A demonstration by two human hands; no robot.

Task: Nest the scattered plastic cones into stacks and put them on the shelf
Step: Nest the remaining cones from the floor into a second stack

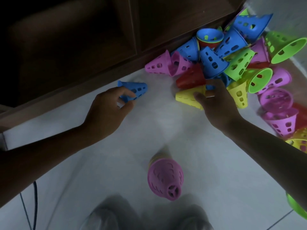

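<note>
The job looks barely under way. Most of the cones lie in a loose heap (pixel 232 63) in the upper right of the frame, tumbled against the foot of the dark wooden shelf (pixel 99 47), blue, green, pink, red and yellow all mixed, some already slotted into each other by chance, most lying on their sides. More pink and yellow ones trail down the right edge.

One short stack (pixel 164 176) is built: it lies on the white floor (pixel 99 171) in the lower middle, a pink cone outermost with a yellow rim showing behind it. How many it holds cannot be told.

The left hand (pixel 108 110), at centre left, pinches a single blue cone (pixel 134 90) between thumb and fingers, just in front of the shelf's base. The right hand (pixel 216 103) reaches into the near edge of the heap, its fingers curled onto a yellow cone (pixel 187 97) lying below a red one (pixel 191 78); whether it has a firm grip yet is not clear.

The visible shelf compartments are dark, and no cones show in them. So, by my reading, nearly all the nesting remains, and none of the shelving is done.
</note>
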